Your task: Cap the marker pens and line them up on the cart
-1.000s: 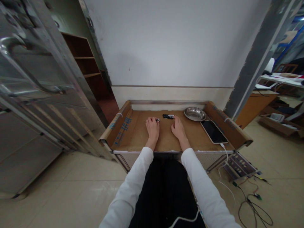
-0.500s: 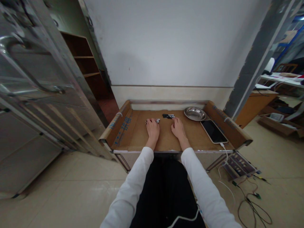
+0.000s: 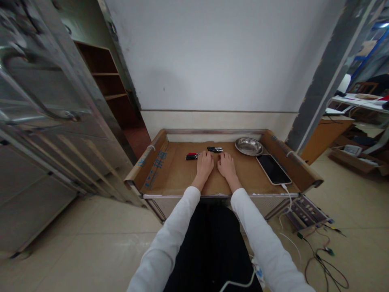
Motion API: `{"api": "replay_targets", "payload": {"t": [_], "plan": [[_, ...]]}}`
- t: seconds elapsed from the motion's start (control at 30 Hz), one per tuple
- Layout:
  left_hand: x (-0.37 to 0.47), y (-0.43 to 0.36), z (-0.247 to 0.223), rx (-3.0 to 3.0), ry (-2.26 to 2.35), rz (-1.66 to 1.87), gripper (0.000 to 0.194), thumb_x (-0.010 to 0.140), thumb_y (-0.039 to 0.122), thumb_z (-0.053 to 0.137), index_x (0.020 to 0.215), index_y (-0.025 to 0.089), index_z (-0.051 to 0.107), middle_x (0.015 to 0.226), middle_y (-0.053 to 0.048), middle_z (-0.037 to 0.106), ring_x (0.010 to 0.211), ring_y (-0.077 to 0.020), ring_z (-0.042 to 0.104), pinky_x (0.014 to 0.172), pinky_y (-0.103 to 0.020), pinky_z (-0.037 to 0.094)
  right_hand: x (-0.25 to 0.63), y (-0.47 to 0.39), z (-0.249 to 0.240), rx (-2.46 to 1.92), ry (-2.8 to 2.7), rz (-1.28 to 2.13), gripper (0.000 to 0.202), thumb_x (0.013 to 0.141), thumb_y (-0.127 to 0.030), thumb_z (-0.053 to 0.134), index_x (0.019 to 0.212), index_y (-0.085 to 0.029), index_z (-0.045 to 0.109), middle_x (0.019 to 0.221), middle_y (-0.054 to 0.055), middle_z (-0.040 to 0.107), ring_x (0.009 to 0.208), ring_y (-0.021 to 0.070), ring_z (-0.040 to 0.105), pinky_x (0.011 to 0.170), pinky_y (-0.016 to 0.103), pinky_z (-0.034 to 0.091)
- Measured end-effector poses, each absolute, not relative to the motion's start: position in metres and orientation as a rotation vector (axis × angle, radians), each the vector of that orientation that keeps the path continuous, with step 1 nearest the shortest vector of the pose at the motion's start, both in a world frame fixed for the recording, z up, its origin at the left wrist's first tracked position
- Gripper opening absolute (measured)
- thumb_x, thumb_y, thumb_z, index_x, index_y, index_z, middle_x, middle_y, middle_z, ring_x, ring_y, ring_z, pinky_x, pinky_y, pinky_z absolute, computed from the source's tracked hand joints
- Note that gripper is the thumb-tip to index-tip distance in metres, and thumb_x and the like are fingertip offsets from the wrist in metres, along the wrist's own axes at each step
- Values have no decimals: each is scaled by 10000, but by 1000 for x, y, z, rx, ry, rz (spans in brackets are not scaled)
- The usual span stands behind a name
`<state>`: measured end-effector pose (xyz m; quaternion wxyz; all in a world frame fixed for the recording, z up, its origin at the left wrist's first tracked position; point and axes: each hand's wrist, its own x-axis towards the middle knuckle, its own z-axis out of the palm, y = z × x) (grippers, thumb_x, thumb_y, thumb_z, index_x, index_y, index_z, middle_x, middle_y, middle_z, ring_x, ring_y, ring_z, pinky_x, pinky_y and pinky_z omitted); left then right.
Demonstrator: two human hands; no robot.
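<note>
My left hand (image 3: 206, 163) rests palm down on the cardboard-lined tabletop (image 3: 176, 178), its fingers pointing forward and slightly apart. Just to its left lie a few pens (image 3: 191, 156), red and black, with their right ends close to or under the fingers. My right hand (image 3: 226, 164) also lies palm down, fingers forward, and nothing shows in its grasp. Ahead of both hands is a small bunch of black pens (image 3: 214, 149), lying side by side. The right fingertips are close to that bunch; whether they touch it I cannot tell.
A round metal dish (image 3: 249, 146) sits at the back right. In front of it lies a phone (image 3: 274, 169) with a white charging cable (image 3: 289, 198) running over the edge. Cardboard-covered side rails (image 3: 294, 162) bound the tabletop, and a wall (image 3: 219, 61) rises behind it.
My left hand has moved right, off the left pens, which now show. My right hand has shifted slightly left, its fingers more extended. The hands are closer together.
</note>
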<state>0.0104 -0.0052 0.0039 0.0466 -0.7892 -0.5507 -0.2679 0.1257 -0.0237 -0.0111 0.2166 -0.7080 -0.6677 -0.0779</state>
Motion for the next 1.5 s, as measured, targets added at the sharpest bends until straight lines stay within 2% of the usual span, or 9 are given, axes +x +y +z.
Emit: {"api": "replay_targets", "payload": {"t": [0.17,0.37,0.6,0.87,1.1,1.27,1.5], "plan": [[29,3,3,-2344,-1715,-747,209,872,127,397,1023,108,541,1045,-155,565,1008,-264,519,893,-388,399,123,-24,-10,-1990,-1827,-234,459,857,-174,411,1313,-167,463,1206,160,536,1060,271,468,890,397,359],[31,14,-3,-2365,-1751,-767,232,889,122,355,1038,113,533,1081,-176,549,1028,-271,504,903,-407,393,125,-18,-14,-1962,-1804,-160,458,849,-201,445,1303,-240,493,1192,154,534,1064,280,469,885,415,352],[29,12,-4,-2392,-1680,-751,248,894,106,339,1033,100,545,1056,-161,554,1016,-254,502,907,-378,393,128,-17,-14,-1950,-1819,-187,354,836,-189,455,1172,-180,568,1142,154,543,1044,266,463,884,390,369],[27,10,-4,-2389,-1670,-710,238,901,144,380,1040,120,572,1090,-151,563,1052,-265,493,921,-401,382,127,-21,-13,-1971,-1725,-171,358,909,-243,378,1228,-193,532,1199,175,511,1074,278,456,905,441,340],[26,12,-8,-2417,-1662,-713,262,913,128,351,1025,126,587,1077,-141,588,1062,-245,509,947,-388,372,128,-20,-11,-1963,-1786,-216,274,908,-253,389,1048,-156,603,1116,169,550,1038,274,467,892,427,338],[24,12,-7,-2454,-1673,-753,248,910,127,374,1024,135,594,1049,-121,596,1013,-220,530,932,-361,380,128,-20,-13,-1882,-1809,-260,302,910,-275,406,1158,-197,560,1092,132,566,1002,239,473,885,389,338],[21,5,3,-2385,-1779,-822,266,924,141,359,1027,131,604,1041,-131,587,1007,-236,522,908,-377,378,130,-17,-13,-1863,-1854,-205,204,896,-289,455,976,-170,599,1043,125,603,986,248,489,864,379,341]]}}
